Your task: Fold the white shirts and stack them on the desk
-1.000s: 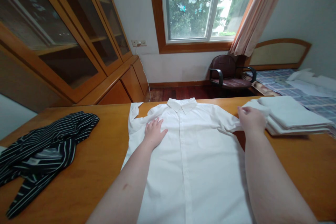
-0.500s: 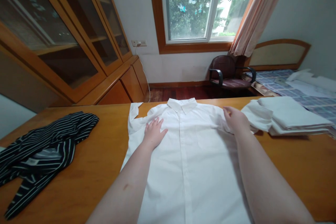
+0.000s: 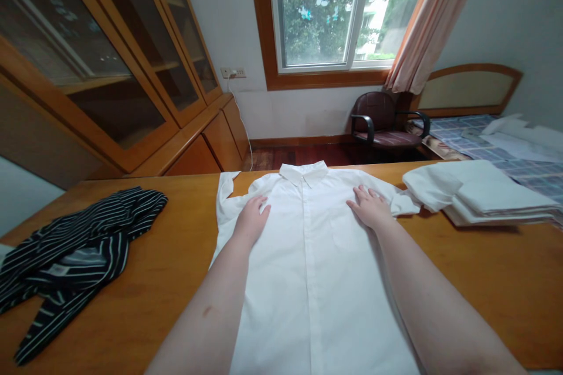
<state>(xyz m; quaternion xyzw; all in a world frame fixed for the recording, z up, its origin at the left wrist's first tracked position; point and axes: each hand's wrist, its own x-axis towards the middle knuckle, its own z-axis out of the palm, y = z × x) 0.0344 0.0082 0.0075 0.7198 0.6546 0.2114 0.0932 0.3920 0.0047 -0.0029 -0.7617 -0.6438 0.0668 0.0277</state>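
A white button-up shirt (image 3: 281, 281) lies front side up on the wooden table (image 3: 176, 258), its collar at the far edge. My left hand (image 3: 253, 220) rests on the shirt's upper left chest, fingers loosely extended. Across the placket, my right hand (image 3: 369, 206) lies flat with spread fingers on the upper right chest, above the pocket. Neither hand grips the cloth. The left sleeve bends up near the table's far edge; on the right, the other sleeve stretches out toward a folded white cloth stack.
A black striped garment (image 3: 88, 246) lies crumpled at the table's left. The folded white stack (image 3: 497, 193) sits at the right. Beyond the table stand a glass-door cabinet (image 3: 132, 70), a brown armchair (image 3: 378, 120) and a bed (image 3: 466, 129).
My right hand has let go of the right sleeve near the shoulder and moved left onto the chest, its fingers spread. My left hand shifted slightly, still on the shirt.
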